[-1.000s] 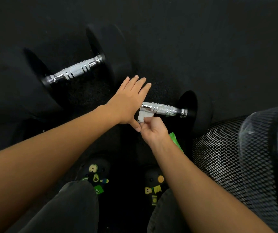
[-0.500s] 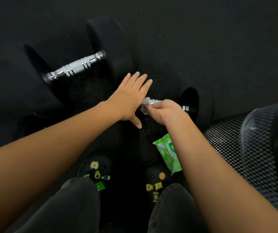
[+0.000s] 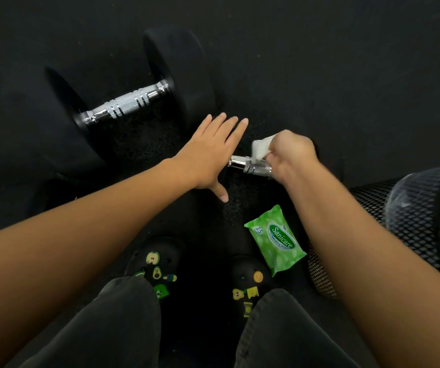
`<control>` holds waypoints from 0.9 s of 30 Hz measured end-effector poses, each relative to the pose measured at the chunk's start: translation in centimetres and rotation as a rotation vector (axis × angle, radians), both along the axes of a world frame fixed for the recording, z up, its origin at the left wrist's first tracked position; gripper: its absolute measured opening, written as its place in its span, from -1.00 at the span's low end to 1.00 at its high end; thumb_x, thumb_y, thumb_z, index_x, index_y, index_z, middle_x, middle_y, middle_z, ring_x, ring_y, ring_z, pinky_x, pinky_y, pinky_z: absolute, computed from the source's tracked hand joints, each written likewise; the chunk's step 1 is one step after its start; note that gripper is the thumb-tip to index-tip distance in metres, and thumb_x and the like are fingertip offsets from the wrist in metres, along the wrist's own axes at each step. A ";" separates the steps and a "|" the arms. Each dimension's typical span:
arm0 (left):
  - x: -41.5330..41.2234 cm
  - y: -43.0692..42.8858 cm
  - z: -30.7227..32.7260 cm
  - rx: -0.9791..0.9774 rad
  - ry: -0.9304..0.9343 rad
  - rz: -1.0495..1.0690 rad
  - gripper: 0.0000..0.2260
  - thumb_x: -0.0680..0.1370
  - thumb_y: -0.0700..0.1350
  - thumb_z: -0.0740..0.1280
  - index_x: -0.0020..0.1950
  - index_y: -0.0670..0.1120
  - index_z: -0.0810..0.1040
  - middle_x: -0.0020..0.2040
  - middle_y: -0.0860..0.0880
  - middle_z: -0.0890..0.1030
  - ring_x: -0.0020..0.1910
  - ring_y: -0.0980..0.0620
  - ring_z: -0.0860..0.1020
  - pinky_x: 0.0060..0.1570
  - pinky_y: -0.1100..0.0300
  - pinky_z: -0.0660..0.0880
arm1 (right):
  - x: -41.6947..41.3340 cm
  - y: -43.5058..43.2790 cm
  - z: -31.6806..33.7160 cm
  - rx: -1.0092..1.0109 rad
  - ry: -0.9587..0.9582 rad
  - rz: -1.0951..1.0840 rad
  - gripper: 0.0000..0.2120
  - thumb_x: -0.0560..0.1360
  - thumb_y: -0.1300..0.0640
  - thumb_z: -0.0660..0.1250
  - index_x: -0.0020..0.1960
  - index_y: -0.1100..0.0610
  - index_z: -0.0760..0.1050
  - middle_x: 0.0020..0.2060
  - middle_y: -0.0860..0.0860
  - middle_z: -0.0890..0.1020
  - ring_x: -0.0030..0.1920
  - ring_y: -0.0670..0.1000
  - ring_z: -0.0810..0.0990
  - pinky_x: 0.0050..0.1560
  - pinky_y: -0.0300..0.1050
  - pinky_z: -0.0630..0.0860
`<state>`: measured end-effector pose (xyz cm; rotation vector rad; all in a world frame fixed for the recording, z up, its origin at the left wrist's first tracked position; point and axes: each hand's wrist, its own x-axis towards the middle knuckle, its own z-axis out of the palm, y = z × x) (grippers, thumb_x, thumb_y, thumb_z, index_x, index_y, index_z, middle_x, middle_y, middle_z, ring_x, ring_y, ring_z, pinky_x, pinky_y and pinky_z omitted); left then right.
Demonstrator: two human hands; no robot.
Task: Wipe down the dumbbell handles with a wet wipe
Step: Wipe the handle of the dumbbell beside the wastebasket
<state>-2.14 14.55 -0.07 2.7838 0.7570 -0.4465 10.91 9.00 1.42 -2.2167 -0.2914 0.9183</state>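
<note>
Step in hand: wiping the near handle [image 3: 248, 166], the chrome bar running between the two hands. Right hand [image 3: 293, 155] is curled over the bar's right part, fingers bunched round the wet wipe [image 3: 262, 147]. A white corner of it sticks up just left of the knuckles, at the bar's upper side. Left hand [image 3: 208, 152] is flat, fingers straight and close together, thumb out, palm down at the bar's left end. It's likely bracing that dumbbell's head, but that's black on black floor [image 3: 319, 62], so can't confirm. Bare chrome shows only between the hands, so the next move calls for a stroke leftward toward the left palm. It also needs a twist to reach the underside, with the left hand pressing down so the weight doesn't roll. Far handle [image 3: 125, 106] lies beyond and left of the left hand with no hand on it; I'd count it as to do. Room: the stroke is short, capped by the left palm on one side and the right wrist's end on the other. Mesh bin [image 3: 399, 221] sits close outside the right forearm. Wipes pack [image 3: 276, 239] lies just nearside of the right wrist, by the shoes [image 3: 157, 269]. Open floor beyond both sets of fingertips.
</note>
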 end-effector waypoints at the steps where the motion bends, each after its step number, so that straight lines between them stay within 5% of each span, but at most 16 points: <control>1: 0.0 0.0 0.0 -0.006 -0.002 0.003 0.27 0.18 0.32 0.48 0.51 -0.20 -0.29 0.54 -0.18 -0.09 0.52 -0.18 -0.12 0.47 -0.04 -0.19 | -0.6 -0.3 0.1 -0.035 -0.175 0.027 -0.60 0.52 0.37 0.10 0.34 0.28 0.39 -0.03 0.14 0.55 0.07 0.11 0.55 -0.03 -0.18 0.43; 3: 0.0 0.0 0.0 -0.010 -0.006 0.005 0.27 0.17 0.31 0.48 0.51 -0.19 -0.29 0.54 -0.18 -0.08 0.52 -0.18 -0.12 0.47 -0.04 -0.19 | -1.5 -2.2 -1.4 0.082 -0.477 0.359 -0.49 0.52 0.39 0.10 0.44 0.16 0.28 0.18 0.09 0.54 0.22 0.03 0.50 0.21 -0.33 0.35; 5: 0.0 0.0 -0.1 -0.016 -0.014 0.008 0.26 0.18 0.30 0.49 0.51 -0.19 -0.28 0.54 -0.18 -0.08 0.52 -0.18 -0.12 0.47 -0.04 -0.19 | -3.0 -3.6 -2.7 0.159 -0.501 0.665 -0.36 0.47 0.47 0.10 0.51 0.14 0.14 0.42 0.07 0.35 0.44 0.03 0.29 0.43 -0.18 0.21; 10: 0.0 0.0 0.0 -0.022 -0.013 -0.001 0.24 0.21 0.31 0.47 0.51 -0.17 -0.28 0.55 -0.17 -0.09 0.53 -0.17 -0.13 0.47 -0.04 -0.19 | -4.1 -5.1 -5.6 -0.067 -0.500 0.958 -0.29 0.47 0.42 0.21 0.53 0.18 0.01 0.54 0.07 0.05 0.54 0.01 -0.06 0.46 -0.14 0.12; 16: 0.0 0.0 -0.1 -0.005 -0.001 -0.008 0.24 0.20 0.33 0.46 0.51 -0.17 -0.29 0.54 -0.17 -0.10 0.52 -0.18 -0.14 0.47 -0.05 -0.19 | -2.9 -9.3 -7.6 0.058 -0.737 0.987 -0.38 0.27 0.59 0.31 0.32 0.36 0.40 0.38 0.24 0.39 0.41 0.26 0.30 0.18 0.08 0.48; 20: 0.0 0.0 -0.1 -0.009 -0.004 -0.003 0.25 0.19 0.32 0.46 0.51 -0.17 -0.29 0.54 -0.17 -0.09 0.52 -0.18 -0.13 0.47 -0.05 -0.19 | -3.7 -10.8 -8.8 0.013 -0.585 0.554 -0.49 0.41 0.52 0.19 0.35 0.31 0.40 0.39 0.20 0.39 0.42 0.16 0.34 0.40 -0.16 0.26; 23: 0.0 0.1 -0.2 -0.015 0.001 -0.003 0.25 0.19 0.32 0.47 0.51 -0.17 -0.29 0.54 -0.18 -0.10 0.52 -0.18 -0.14 0.47 -0.05 -0.19 | -3.7 -9.3 -8.7 -0.032 -0.058 -0.257 -0.61 0.45 0.35 0.22 0.27 0.26 0.48 0.17 0.19 0.58 0.13 0.15 0.57 0.21 -0.27 0.45; 25: 0.0 0.0 -0.2 -0.014 0.003 -0.004 0.25 0.19 0.32 0.47 0.51 -0.17 -0.29 0.54 -0.18 -0.10 0.52 -0.18 -0.14 0.46 -0.05 -0.20 | -3.0 -7.7 -7.7 0.088 0.286 -0.566 -0.70 0.51 0.36 0.15 0.22 0.33 0.45 -0.02 0.20 0.53 -0.04 0.17 0.57 -0.17 -0.42 0.51; 27: 0.0 0.1 -0.2 -0.013 0.004 -0.005 0.25 0.19 0.32 0.46 0.51 -0.17 -0.28 0.54 -0.18 -0.10 0.52 -0.18 -0.14 0.47 -0.06 -0.20 | -1.9 -6.5 -6.9 0.310 0.487 -0.890 -0.71 0.54 0.45 0.05 0.20 0.40 0.41 -0.06 0.16 0.47 0.18 0.16 0.53 0.00 -0.38 0.45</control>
